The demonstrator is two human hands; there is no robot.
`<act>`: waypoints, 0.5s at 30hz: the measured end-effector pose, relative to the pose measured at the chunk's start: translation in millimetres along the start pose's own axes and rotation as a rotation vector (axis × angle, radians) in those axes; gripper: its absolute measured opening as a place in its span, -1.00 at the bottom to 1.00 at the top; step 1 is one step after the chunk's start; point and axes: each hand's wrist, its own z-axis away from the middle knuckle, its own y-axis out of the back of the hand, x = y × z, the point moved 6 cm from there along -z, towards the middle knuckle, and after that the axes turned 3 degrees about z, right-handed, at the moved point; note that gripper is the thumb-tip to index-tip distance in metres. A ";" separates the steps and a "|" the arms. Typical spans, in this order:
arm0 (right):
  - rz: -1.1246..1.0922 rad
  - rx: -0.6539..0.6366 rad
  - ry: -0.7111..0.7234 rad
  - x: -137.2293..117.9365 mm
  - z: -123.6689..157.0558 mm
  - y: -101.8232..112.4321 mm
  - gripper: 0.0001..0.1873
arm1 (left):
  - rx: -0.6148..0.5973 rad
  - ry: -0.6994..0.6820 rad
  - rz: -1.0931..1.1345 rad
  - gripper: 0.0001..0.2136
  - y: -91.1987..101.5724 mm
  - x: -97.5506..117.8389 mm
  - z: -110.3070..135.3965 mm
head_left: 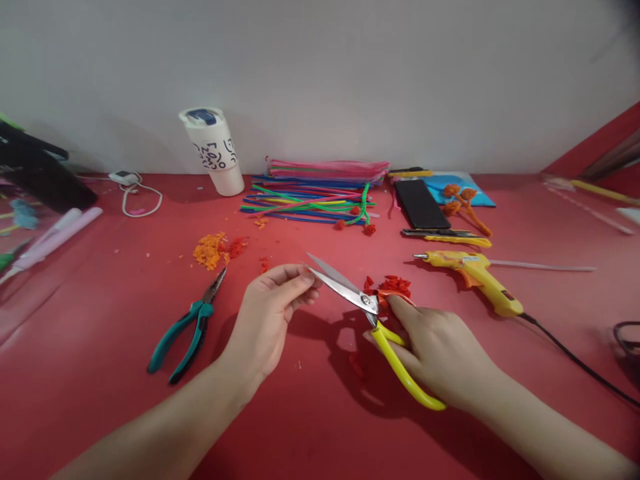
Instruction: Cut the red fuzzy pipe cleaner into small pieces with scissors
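My right hand [440,347] grips a pair of scissors [345,288] by one orange and one yellow handle, and the blades stand apart, pointing up and left. At the blade tips is my left hand [273,307], with thumb and forefinger pinched together. A tiny red bit shows at those fingertips, mostly hidden. Just behind the scissors' pivot lies a pile of red pieces [397,285], partly covered by the right hand. Teal-handled needle-nose pliers [203,317] rest to the left of my left hand, with their handles spread.
Orange scraps [210,250] lie behind the pliers. Pipe cleaners [300,203] are heaped by the wall near a white tumbler [215,157]. On the right are a yellow glue gun [475,273] with a cord, a utility knife [450,237], a phone [423,203] and orange pipe-cleaner flowers [463,197].
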 end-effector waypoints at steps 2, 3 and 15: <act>0.016 0.038 0.027 -1.0 0.9 0.6 -0.57 | 0.002 -0.001 -0.001 -0.98 -0.1 0.4 0.3; 0.018 0.053 0.037 -1.6 1.4 0.9 -0.58 | 0.002 -0.002 -0.001 -0.98 -0.2 0.4 0.5; 0.008 0.092 0.067 -2.9 4.4 0.5 -0.70 | -0.019 -0.002 -0.007 -0.98 -1.7 1.9 1.2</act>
